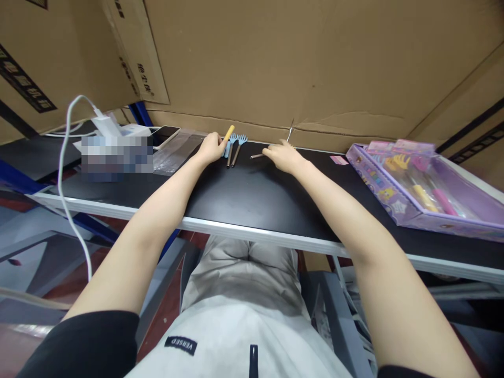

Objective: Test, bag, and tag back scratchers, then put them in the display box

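Observation:
My left hand (210,148) is closed around a yellow handle (230,133), whose end sticks up past the fingers. Just right of it, two scratchers (237,149) with light-blue claw heads and dark stems lie side by side on the black tabletop. Another light-blue piece (227,149) shows partly behind my left fingers. My right hand (282,155) has its fingers curled over a thin dark rod (256,156), its end pointing left. The rest of that rod is hidden beneath the hand.
At right stands a purple display box (394,202) with packaged claw-headed scratchers (423,191); a small pink card (339,160) lies beside it. Clear plastic bags (177,152), a phone (167,136) and a white charger with cable (106,126) are at left. A cardboard wall (252,68) rises behind.

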The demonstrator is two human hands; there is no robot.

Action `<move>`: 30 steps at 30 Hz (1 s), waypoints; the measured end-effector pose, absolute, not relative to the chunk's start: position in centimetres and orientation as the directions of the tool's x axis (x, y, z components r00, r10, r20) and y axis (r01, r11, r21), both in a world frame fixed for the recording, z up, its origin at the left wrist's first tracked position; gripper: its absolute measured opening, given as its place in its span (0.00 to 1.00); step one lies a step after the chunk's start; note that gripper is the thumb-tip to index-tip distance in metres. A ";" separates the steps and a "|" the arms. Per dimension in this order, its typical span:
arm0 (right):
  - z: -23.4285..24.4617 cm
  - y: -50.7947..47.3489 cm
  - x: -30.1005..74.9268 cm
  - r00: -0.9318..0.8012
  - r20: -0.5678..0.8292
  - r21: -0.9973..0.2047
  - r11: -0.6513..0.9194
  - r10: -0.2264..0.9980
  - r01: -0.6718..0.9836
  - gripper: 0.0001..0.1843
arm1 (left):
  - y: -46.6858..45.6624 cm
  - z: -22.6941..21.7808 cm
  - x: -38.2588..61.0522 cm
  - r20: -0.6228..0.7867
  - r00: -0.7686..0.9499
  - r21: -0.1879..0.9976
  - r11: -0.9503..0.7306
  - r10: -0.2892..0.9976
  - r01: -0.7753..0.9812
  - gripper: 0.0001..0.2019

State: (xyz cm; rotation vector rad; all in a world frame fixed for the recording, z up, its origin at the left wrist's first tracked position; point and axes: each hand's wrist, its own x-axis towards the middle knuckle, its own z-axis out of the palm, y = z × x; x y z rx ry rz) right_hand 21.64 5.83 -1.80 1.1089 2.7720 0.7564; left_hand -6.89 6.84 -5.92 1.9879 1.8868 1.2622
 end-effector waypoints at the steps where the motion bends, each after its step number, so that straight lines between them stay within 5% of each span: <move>1: -1.6 5.6 22.4 -0.718 0.156 0.436 0.605 0.678 0.667 0.25 | 6.7 -5.9 -6.9 0.479 -0.105 0.606 -0.241 0.872 0.758 0.04; 6: -1.2 4.2 25.3 -0.609 0.313 0.262 0.550 0.729 0.793 0.28 | 5.5 -5.3 -6.2 0.430 0.114 0.565 -0.365 0.896 0.740 0.07; 12: -2.6 3.7 26.2 -0.604 0.316 0.133 0.596 0.731 0.792 0.27 | 3.8 -3.9 -5.0 0.422 0.347 0.508 -0.535 0.838 0.675 0.07; 22: -3.5 4.6 27.3 -0.648 0.422 -0.011 0.718 0.634 0.696 0.26 | 3.0 -3.0 -4.5 0.440 0.321 0.600 -0.541 0.839 0.589 0.06; 30: -2.6 4.1 27.2 -0.637 0.458 -0.062 0.737 0.620 0.673 0.23 | 1.8 -1.8 -3.9 0.517 0.287 0.507 -0.558 0.807 0.657 0.07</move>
